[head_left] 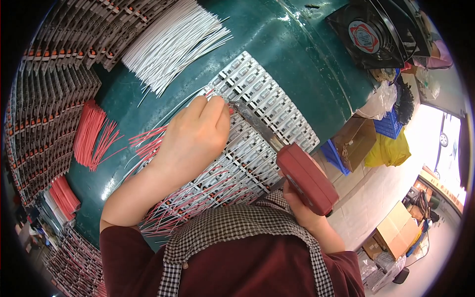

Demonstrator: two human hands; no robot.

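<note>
My left hand (200, 131) is closed, its fingertips pinched over the rows of white plastic modules (277, 106). Red wires (153, 134) stick out behind it, and a short red end shows at the fingers. My right hand (304, 208) grips a red soldering gun (307, 178) from below. Its long metal shaft slants up and left across the modules, and the dark tip lies close to my left fingertips. Red and white wires (198, 190) trail from the nearer modules toward my apron. The exact contact at the tip is hidden by my fingers.
A bundle of white wires (173, 42) lies at the back of the green table (277, 37). Red wire bundles (89, 136) rest at left, beside stacked dark racks of modules (42, 119). A black fan (368, 37) stands back right. Cardboard boxes (354, 146) sit beyond the table's right edge.
</note>
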